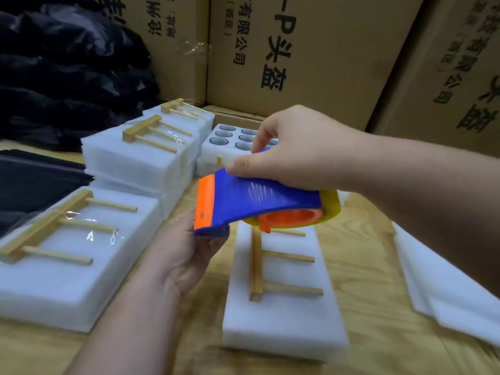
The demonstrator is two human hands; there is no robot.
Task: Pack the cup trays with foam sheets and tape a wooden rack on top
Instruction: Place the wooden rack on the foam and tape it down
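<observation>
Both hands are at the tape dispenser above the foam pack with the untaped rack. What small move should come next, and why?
Probably lower the tape dispenser onto the wooden rack below it: unlike the finished pack to the left, this rack shows no tape.

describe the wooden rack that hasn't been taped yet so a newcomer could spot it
On the wooden table, find the foam pack directly beneath the blue tape dispenser. The wooden rack lies on it. Unlike the racks on the left, no clear tape crosses it.
</observation>
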